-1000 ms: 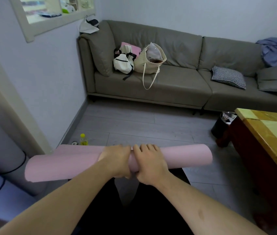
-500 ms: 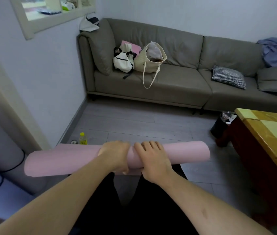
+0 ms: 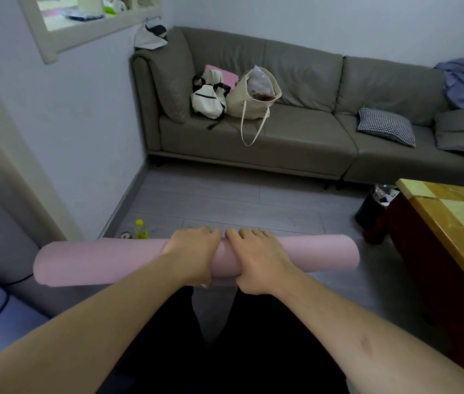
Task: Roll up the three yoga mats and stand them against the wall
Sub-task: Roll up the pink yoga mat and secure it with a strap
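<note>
A pink yoga mat (image 3: 102, 263), rolled into a long tube, lies level in front of me above my dark trousers. My left hand (image 3: 193, 254) and my right hand (image 3: 256, 263) grip it side by side at its middle, fingers curled over the top and thumbs underneath. The tube's left end points toward the left wall (image 3: 88, 115) and its right end toward the wooden table. No other mat is in sight.
A grey sofa (image 3: 304, 137) with bags and cushions runs along the far wall. A wooden table (image 3: 458, 223) stands at the right, a black bin (image 3: 373, 211) beside it. A small yellow bottle (image 3: 140, 229) stands on the grey floor by the left wall.
The rolled mat has risen slightly in my hands and both hands have shifted their grip a little round it. The view has tilted down a touch.
</note>
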Tool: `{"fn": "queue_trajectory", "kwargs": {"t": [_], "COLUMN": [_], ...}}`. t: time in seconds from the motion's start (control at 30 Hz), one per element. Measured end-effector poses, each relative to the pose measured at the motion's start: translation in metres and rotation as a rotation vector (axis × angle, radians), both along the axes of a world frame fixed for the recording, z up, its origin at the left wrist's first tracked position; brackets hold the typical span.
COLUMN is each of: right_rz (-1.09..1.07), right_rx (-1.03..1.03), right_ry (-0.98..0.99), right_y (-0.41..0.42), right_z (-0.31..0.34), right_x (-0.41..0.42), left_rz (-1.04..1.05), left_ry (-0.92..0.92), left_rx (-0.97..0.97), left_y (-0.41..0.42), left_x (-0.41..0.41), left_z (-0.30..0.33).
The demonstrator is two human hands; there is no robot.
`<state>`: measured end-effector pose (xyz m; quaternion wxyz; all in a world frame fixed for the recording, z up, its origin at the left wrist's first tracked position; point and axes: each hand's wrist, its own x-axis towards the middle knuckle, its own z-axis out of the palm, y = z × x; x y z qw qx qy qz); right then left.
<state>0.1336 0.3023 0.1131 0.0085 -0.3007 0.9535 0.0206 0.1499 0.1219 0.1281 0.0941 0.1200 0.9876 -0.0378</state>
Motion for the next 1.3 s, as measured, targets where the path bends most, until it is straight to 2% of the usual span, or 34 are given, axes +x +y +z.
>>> {"fn": "queue_trajectory", "kwargs": {"t": [0.2,0.3,0.37,0.5,0.57,0.8,0.87,1.0,1.07,1.17,1.3], "right_rz": [0.042,0.011,-0.017,-0.032,-0.026,0.002,-0.021,-0.051,-0.050,-0.048,-0.012], "right_rx": [0.039,0.093,0.074,0.036,0.034,0.023,0.032,0.038,0.036,0.002,0.013], "right_ry": [-0.045,-0.006,-0.005,-0.050,-0.068,0.130,0.103,-0.015,-0.066,-0.055,0.142], "right_y": [0.000,-0.004,-0.006,-0.008,-0.010,-0.005,-0.008,-0.013,-0.015,-0.014,-0.007], "right_z": [-0.002,-0.010,-0.014,-0.008,-0.006,-0.031,-0.029,-0.015,-0.010,-0.012,-0.032], "right_x": [0.013,0.018,0.018,0.007,0.003,0.016,0.013,0.001,-0.005,-0.004,0.012], "left_rz": [0.009,0.038,0.056,-0.001,-0.008,0.072,0.071,0.011,0.024,0.065,0.076], "left_ry": [-0.285,-0.340,-0.303,0.025,0.084,-0.116,-0.092,0.119,0.136,0.026,-0.103], "left_rx": [0.114,0.137,0.111,0.015,0.011,0.092,0.093,-0.002,-0.020,0.002,0.032], "left_y": [-0.013,-0.017,-0.012,-0.001,0.000,-0.005,-0.005,-0.001,-0.001,-0.002,-0.004], "left_x": [-0.004,-0.008,-0.003,0.017,0.020,0.003,0.005,0.016,0.015,0.003,-0.008], "left_z": [0.007,0.006,0.002,-0.020,-0.027,-0.010,-0.013,-0.029,-0.032,-0.023,-0.010]}}
